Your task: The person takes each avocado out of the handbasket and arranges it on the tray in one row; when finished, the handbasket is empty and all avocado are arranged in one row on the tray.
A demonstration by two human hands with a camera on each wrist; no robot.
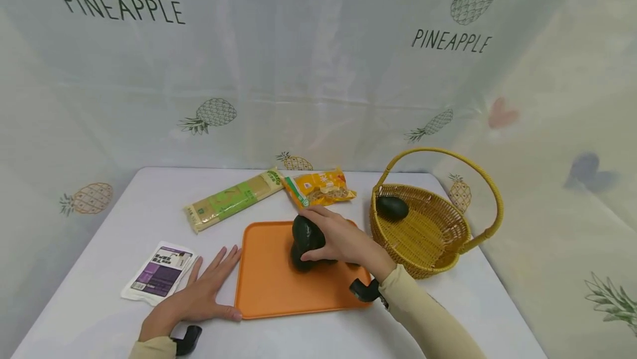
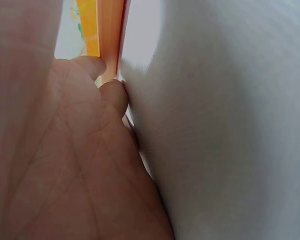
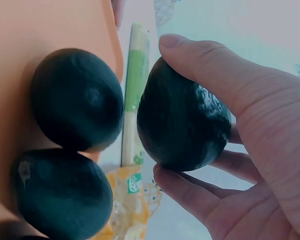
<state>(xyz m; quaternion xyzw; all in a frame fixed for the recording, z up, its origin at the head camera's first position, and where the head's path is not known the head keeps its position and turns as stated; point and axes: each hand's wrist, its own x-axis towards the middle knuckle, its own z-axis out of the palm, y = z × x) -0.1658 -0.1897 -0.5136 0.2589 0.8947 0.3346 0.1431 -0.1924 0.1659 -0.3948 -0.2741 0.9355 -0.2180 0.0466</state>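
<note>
My right hand (image 1: 343, 240) grips a dark green avocado (image 1: 307, 230) above the orange tray (image 1: 269, 287). In the right wrist view, thumb and fingers wrap round that avocado (image 3: 182, 122). Below it, two more avocados lie side by side on the tray, one (image 3: 77, 100) nearer the tray's middle and another (image 3: 65, 195) beside it; the head view mostly hides them. My left hand (image 1: 204, 292) rests on the table with fingers spread, its thumb and fingertips at the tray's left edge. Its palm fills much of the left wrist view.
A yellow wicker basket (image 1: 433, 237) with a tall handle stands right of the tray, one avocado (image 1: 393, 208) inside. Behind the tray lie a green-labelled noodle pack (image 1: 234, 198) and an orange food bag (image 1: 320, 187). A purple-white packet (image 1: 160, 271) lies by the left hand.
</note>
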